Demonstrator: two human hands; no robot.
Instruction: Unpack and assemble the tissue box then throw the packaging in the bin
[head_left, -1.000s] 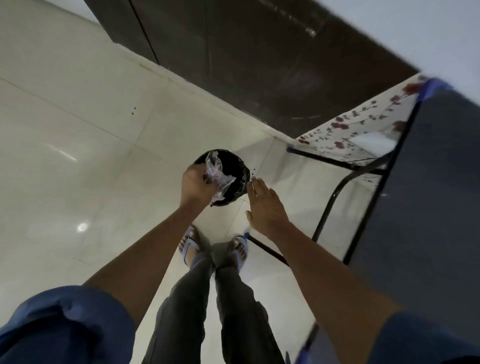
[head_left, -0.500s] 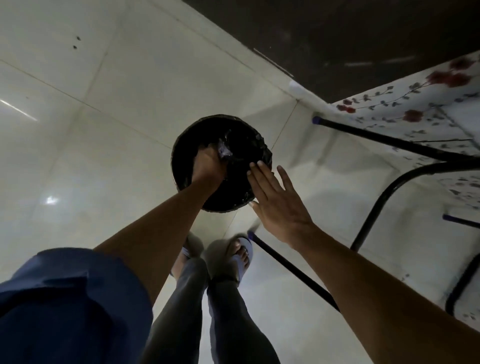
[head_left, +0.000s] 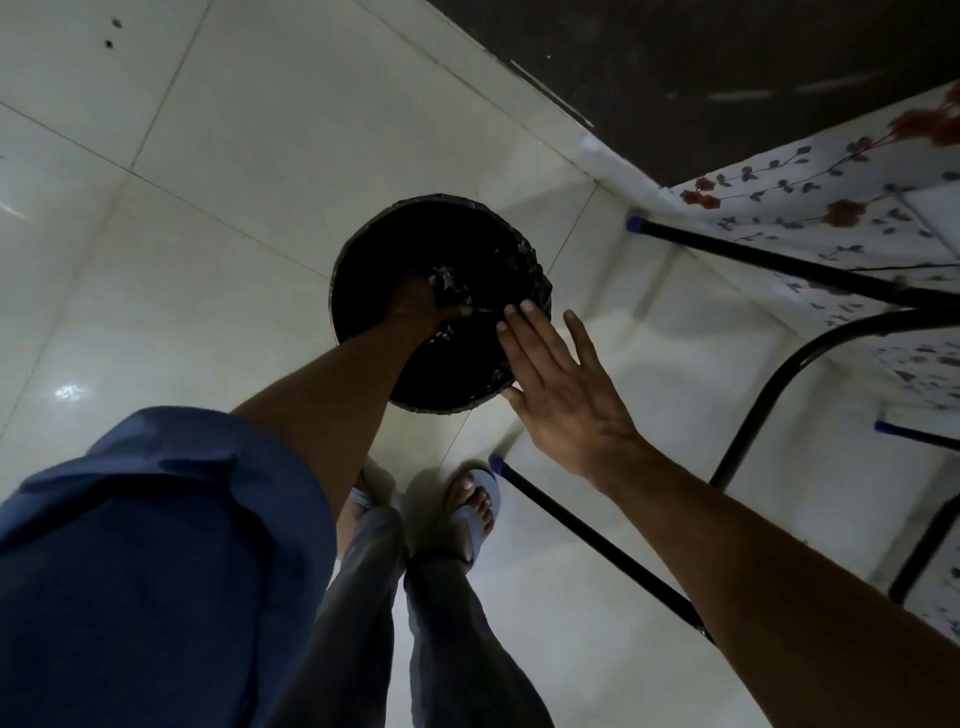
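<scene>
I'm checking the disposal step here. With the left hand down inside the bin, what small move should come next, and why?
Probably open the left hand and let go. It is already below the rim of the black-lined bin, with the crumpled plastic packaging at its fingers, so the packaging should drop inside. The right hand is open and empty beside the rim.

The one camera sits on my head, facing steeply down past my chest; my feet (head_left: 470, 512) and the tiled floor (head_left: 218, 197) lie below, the bin (head_left: 363, 249) close ahead; no second view shares this scene.
</scene>
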